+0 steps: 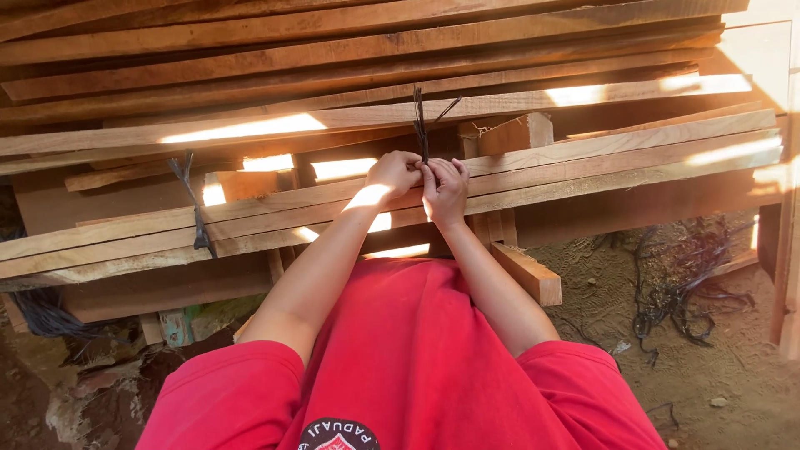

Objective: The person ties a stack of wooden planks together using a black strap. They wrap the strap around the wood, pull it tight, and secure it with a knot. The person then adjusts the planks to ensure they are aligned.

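Head view looking down over a red shirt (400,367) at two bare arms reaching forward to a bundle of long planks (583,158). Left hand (393,172) and right hand (444,187) sit side by side, touching, right on top of the bundle's near planks at frame centre. Both are closed tight around a dark strap (421,125); fingers curled and pressed together, pinching it low down, with the strap's loose ends sticking up above the knuckles, one end bent off to the right. Can't tell from here how the strap goes around the wood under the hands. A second dark tie (196,208) is already wrapped around the same planks well to the left, its ends flared at the top. Bundle lies across the frame, tilted slightly up to the right, resting on short wood blocks (525,271) underneath; one pale block (517,132) also sits between planks just up-right of the hands. Behind it a bigger stack of boards (333,50) fills the top of the frame, with sun patches across it. Dirt ground (733,367) lower right, with a tangle of dark strap scraps (683,283) lying on it near the plank ends. Dark cord bunch (42,312) at the left edge under the planks.
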